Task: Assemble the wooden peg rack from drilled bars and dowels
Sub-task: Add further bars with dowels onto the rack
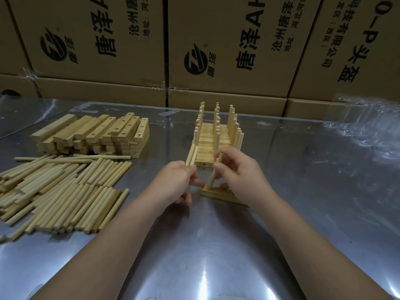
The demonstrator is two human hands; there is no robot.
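A drilled wooden bar lies flat on the metal table in front of me. My right hand pinches a dowel that stands tilted with its lower end in the bar's left hole. My left hand holds two spare dowels that stick up from its fingers, just left of the bar. Behind the hands stands a row of finished peg racks, each bar carrying upright dowels.
A heap of loose dowels covers the table's left side. Behind it is a stack of drilled bars. Cardboard boxes wall off the back. Clear plastic wrap lies at the right.
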